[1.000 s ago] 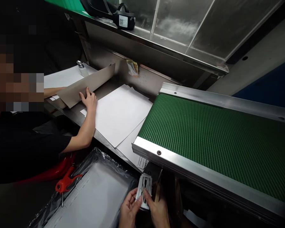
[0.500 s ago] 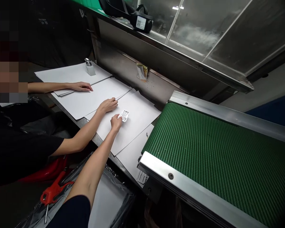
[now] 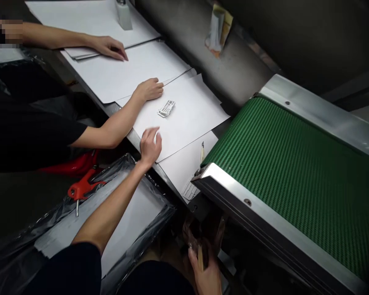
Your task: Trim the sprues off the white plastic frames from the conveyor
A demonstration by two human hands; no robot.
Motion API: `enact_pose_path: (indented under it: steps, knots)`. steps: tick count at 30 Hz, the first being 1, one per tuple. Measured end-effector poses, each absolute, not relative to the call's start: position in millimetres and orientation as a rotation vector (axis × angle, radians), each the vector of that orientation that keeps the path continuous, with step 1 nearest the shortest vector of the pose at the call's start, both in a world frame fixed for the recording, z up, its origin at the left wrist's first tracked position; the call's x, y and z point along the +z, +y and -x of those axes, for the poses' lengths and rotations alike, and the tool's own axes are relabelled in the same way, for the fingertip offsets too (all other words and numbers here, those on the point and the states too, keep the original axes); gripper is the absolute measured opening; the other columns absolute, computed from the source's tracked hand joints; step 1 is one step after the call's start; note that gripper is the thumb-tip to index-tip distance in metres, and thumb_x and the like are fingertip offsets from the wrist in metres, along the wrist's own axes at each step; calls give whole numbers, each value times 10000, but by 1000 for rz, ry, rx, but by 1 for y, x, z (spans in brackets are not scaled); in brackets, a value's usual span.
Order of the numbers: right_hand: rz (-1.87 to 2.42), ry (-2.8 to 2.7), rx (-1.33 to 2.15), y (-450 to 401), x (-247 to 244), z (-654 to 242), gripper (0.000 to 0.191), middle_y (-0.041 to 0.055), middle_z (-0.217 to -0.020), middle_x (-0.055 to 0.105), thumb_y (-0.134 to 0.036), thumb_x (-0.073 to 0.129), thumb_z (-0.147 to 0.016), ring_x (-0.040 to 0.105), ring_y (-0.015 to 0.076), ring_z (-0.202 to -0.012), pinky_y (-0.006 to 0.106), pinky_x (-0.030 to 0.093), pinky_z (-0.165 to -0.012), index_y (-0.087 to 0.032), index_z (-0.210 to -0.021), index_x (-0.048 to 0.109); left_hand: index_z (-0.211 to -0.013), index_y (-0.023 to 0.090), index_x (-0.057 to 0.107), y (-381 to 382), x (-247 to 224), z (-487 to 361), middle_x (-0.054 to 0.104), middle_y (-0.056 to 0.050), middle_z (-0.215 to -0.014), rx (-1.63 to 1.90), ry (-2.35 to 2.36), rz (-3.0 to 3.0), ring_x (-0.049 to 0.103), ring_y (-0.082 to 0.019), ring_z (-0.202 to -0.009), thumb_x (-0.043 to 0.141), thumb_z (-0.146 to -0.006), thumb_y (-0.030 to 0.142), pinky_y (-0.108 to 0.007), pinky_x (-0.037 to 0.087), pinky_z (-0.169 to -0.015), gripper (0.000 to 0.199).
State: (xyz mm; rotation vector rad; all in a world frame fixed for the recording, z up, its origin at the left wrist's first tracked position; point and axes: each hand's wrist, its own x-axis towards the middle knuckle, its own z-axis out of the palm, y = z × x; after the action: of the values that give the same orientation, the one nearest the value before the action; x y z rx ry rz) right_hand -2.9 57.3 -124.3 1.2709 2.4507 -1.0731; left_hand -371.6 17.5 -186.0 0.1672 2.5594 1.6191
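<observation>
Currently, the left hand (image 3: 150, 146) is released, fingers open, above the front edge of a white paper sheet (image 3: 193, 123) on the desk (image 3: 112, 108). A white plastic part (image 3: 166, 108) lies mid-sheet, untouched. The right hand (image 3: 206, 275), below the desk, grips a thin tan strip (image 3: 200, 257).

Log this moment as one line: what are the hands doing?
left hand: open, near white plastic part | right hand: gripping tan strip

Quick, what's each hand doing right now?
Left hand: open, holding nothing.
Right hand: closed on a narrow tan strip, exact item unclear.
</observation>
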Motion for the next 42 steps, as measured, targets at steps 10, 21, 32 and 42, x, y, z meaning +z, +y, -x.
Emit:
enact_pose_path:
  steps: [10, 21, 32, 42]
  knots:
    - [-251, 3103, -360, 113, -172, 177, 600, 165, -1246, 473, -548, 486, -812, 381, 312, -1193, 479, 306, -994, -141, -1252, 475, -1020, 103, 620, -249, -321, 116, 643, -187, -973, 637, 2582, 558, 609, -323, -865, 435, -803, 168, -430, 469, -736, 293]
    - [-44, 3019, -35, 132, -200, 225, 830, 183, -1408, 308, -706, 454, -730, 253, 368, -1300, 515, 351, -953, -198, -1377, 338, -1259, 111, 441, -273, -401, 253, 420, -160, -1312, 277, 2699, 315, 362, -322, -1218, 579, -824, 248, -512, 298, -987, 476]
    - [-138, 3250, -630, 94, -178, 181, 428, 125, -1286, 490, -394, 564, -825, 412, 262, -1230, 444, 372, -1015, -177, -1192, 526, -1232, 94, 459, -286, -386, 250, 499, -162, -1214, 202, 2726, 148, 438, -305, -1148, 533, -834, 225, -484, 326, -971, 426]
    - [-212, 3185, -890, 80, -174, 145, 259, 99, -1210, 546, -262, 561, -838, 468, 227, -1176, 443, 398, -1004, -192, -1087, 579, -1234, 116, 441, -241, -395, 268, 529, -160, -1176, 325, 2593, 605, 560, -259, -979, 470, -831, 554, -417, 466, -799, 596]
